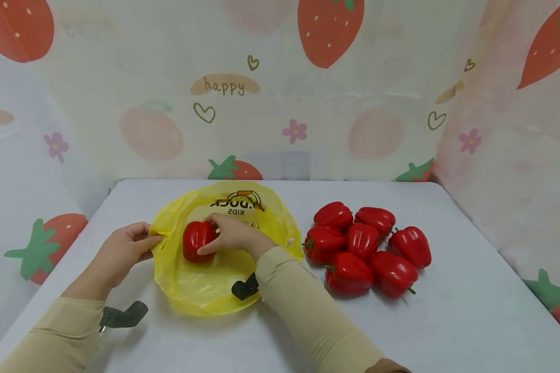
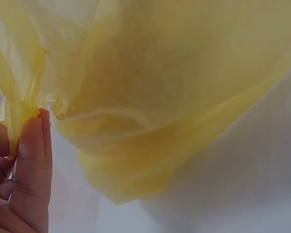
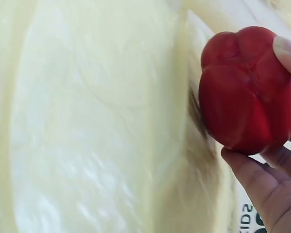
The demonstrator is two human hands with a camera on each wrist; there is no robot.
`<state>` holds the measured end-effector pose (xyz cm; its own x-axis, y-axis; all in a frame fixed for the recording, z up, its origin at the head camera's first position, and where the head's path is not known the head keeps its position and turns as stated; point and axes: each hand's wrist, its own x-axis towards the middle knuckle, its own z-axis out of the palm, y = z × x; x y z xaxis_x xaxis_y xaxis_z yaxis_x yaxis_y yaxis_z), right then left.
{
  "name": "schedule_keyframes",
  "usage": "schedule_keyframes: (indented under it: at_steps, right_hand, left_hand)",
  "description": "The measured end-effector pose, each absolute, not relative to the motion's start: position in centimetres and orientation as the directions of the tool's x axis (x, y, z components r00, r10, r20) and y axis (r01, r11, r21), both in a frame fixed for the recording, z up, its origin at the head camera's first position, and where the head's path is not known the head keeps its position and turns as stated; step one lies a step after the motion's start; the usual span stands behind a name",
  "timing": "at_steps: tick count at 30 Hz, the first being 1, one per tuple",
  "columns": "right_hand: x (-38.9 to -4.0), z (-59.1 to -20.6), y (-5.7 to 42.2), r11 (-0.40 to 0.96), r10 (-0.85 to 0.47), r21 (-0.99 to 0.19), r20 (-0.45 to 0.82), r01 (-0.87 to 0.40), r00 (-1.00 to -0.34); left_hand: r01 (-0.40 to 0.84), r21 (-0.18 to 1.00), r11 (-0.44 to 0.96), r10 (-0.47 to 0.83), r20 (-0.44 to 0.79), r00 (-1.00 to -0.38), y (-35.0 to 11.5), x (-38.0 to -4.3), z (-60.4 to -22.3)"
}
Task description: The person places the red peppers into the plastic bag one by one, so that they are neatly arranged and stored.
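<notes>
A white table (image 1: 485,311) spans the scene. On its left half a yellow bag (image 1: 205,298) gapes; to its right seven red peppers (image 1: 363,241) sit in a close cluster. The left hand (image 1: 126,248) pinches the bag's left edge, while the right hand (image 1: 235,233) grips a single pepper (image 1: 196,241) at the bag's mouth — whether it touches bottom, I cannot tell. The step in hand looks like bagging this pepper; next likely calls for letting go cleanly — with the edge held wide.
</notes>
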<state>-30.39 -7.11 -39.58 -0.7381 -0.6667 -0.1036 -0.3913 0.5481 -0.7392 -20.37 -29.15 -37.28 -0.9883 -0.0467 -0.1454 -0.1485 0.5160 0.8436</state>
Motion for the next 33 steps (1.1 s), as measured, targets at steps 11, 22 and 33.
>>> schedule_keyframes:
  at_steps: [11, 22, 33]
  right_hand:
    - [-29.8, -39.9, -8.5, 0.556, -0.643, -0.763, -0.143, -0.330, -0.753]
    - [-28.9, -39.9, -9.2, 0.563, -0.638, -0.766, -0.164, -0.311, -0.752]
    - [-29.1, -40.4, -9.6, 0.572, -0.541, -0.784, -0.138, -0.242, -0.830]
  left_hand:
    - [-0.150, 0.844, 0.515, -0.059, -0.140, -0.988, -29.1, -20.1, -37.4]
    - [-0.156, 0.847, 0.508, -0.049, -0.153, -0.987, -29.3, -20.2, -37.4]
    - [-0.138, 0.846, 0.515, -0.041, -0.137, -0.990, -29.3, -20.2, -37.3]
